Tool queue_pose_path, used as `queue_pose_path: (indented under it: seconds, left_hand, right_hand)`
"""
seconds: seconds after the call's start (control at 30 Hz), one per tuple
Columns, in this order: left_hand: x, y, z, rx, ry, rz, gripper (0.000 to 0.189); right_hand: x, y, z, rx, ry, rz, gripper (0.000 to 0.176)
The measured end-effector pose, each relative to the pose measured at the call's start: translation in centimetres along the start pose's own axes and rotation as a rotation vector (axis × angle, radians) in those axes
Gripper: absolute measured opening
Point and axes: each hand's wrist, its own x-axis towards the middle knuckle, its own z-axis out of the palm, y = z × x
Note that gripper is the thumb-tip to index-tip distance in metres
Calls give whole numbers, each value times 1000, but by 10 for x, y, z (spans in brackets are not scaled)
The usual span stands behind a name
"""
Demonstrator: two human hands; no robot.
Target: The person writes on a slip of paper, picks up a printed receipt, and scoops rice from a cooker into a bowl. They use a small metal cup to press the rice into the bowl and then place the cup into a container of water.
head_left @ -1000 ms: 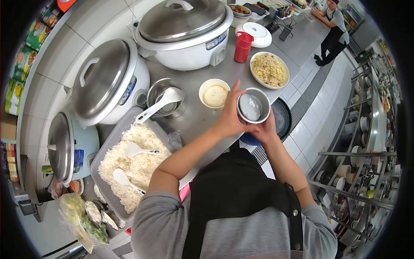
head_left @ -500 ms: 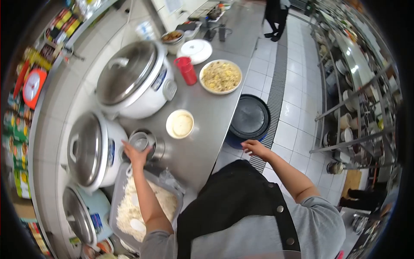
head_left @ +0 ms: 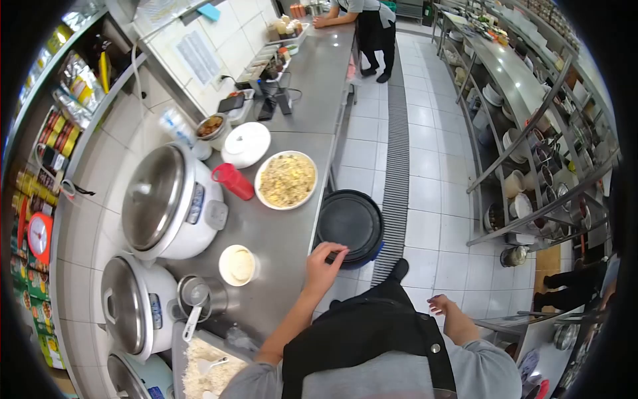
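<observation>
My left hand [head_left: 323, 269] is raised near the counter's front edge, beside the black-lidded bin [head_left: 350, 226]. Its fingers are curled with the thumb close to them, and whatever they may hold is too small to make out. Lower right, my right hand [head_left: 441, 304] hangs over the floor with its fingers apart and nothing in it. A steel pot [head_left: 216, 297] with a white-handled ladle [head_left: 193, 319] stands on the counter, next to the tub of white rice [head_left: 212, 366]. Behind it is a white bowl [head_left: 238, 265] with pale contents.
Rice cookers [head_left: 156, 199] line the wall. A bowl of fried rice [head_left: 287, 181], a red cup [head_left: 233, 181] and a white lid [head_left: 246, 145] are on the counter [head_left: 306, 113]. Another person [head_left: 372, 33] leans at its far end. Metal shelving [head_left: 495, 126] flanks the aisle.
My left hand has left the steel pot and moved right, past the counter edge. My right hand is lower and further right. The view has turned, showing more of the person at the far end.
</observation>
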Motion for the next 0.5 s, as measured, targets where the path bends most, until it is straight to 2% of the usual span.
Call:
queue_pose_path:
  seconds: [0.07,0.1,0.17,0.23,0.3,0.5]
  left_hand:
    - [25,3,42,-40,-96,17,10]
    - [42,2,64,-42,-125,41,10]
    - [77,5,105,-46,-166,59,11]
    - [109,11,146,-50,-191,48,13]
    - [136,9,192,-112,-225,37,12]
    - [197,17,311,-205,-405,-25,12]
  right_hand:
    - [-13,15,-22,123,109,-41,23]
    - [18,44,-40,133,162,-132,20]
    - [15,54,-75,45,218,-40,23]
    - [50,84,-112,156,231,121,26]
    - [69,92,-145,257,252,165,30]
    - [16,4,-260,422,434,-182,24]
